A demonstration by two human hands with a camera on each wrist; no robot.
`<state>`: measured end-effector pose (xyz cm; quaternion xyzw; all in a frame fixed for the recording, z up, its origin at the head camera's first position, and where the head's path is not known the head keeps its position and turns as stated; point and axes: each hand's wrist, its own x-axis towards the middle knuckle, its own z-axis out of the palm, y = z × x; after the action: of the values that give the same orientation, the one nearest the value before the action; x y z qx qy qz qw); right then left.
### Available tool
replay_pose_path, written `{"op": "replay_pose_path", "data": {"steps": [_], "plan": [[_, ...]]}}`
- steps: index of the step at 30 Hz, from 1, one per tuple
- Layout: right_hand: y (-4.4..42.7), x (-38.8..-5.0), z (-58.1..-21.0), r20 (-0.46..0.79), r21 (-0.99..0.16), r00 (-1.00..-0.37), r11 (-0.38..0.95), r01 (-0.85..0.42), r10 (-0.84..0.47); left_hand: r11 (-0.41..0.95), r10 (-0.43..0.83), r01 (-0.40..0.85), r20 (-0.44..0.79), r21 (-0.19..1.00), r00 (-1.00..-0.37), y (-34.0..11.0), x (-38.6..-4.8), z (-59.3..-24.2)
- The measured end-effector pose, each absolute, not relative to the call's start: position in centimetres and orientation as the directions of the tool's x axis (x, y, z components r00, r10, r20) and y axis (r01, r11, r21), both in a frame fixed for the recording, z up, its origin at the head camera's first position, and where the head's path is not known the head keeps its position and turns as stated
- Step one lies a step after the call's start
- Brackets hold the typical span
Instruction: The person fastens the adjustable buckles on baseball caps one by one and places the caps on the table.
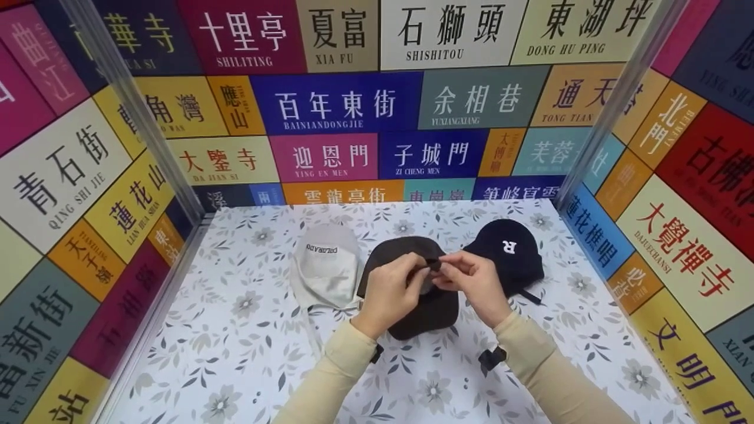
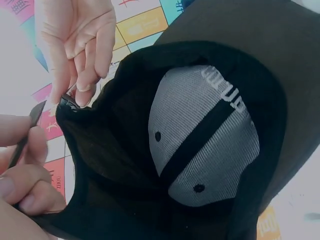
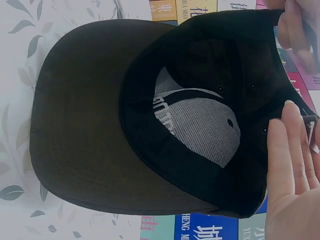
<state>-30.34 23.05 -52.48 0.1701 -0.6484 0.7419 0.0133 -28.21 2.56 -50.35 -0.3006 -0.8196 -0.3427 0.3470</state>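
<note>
A dark brown baseball cap (image 1: 427, 321) is held with its hollow underside showing in both wrist views; a grey mesh lining patch (image 2: 205, 135) lies inside the crown. My left hand (image 1: 389, 291) pinches the thin dark strap (image 2: 36, 114) at one side of the cap's back opening. On the opening's other side, my right hand (image 1: 477, 282) pinches the edge by the buckle (image 3: 311, 125). In the left wrist view, the strap's tip stands apart from the fingers of my right hand (image 2: 80, 45).
A cream cap (image 1: 327, 268) lettered COLORADO lies left of the brown one. To the right sits a black cap (image 1: 512, 253) with a white R. The floral-patterned table (image 1: 218, 353) is bounded by walls (image 1: 336, 106) of coloured sign panels.
</note>
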Motion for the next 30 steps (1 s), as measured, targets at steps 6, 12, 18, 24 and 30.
{"op": "replay_pose_path", "data": {"steps": [6,12,18,24,30], "plan": [[23.3,-30.0,-52.2,0.298,-0.951,-0.934,-0.149,-0.272,-0.198,0.644,0.225,0.668,0.743,0.373,-0.631,2.5,-28.1,-50.5],[23.3,-29.8,-52.3,0.292,-0.952,-0.936,-0.156,-0.264,-0.199,0.637,0.198,0.648,0.724,0.417,-0.661,2.7,-28.0,-50.7],[23.4,-29.5,-52.4,0.294,-0.951,-0.936,-0.154,-0.267,-0.193,0.586,0.158,0.657,0.728,0.475,-0.667,2.7,-27.9,-50.9],[23.3,-29.3,-52.5,0.293,-0.953,-0.937,-0.133,-0.271,-0.189,0.554,0.125,0.653,0.724,0.517,-0.679,2.8,-27.6,-50.9],[23.0,-28.8,-52.1,0.280,-0.958,-0.944,-0.118,-0.262,-0.177,0.597,0.120,0.657,0.758,0.460,-0.641,2.9,-27.6,-51.0]]}}
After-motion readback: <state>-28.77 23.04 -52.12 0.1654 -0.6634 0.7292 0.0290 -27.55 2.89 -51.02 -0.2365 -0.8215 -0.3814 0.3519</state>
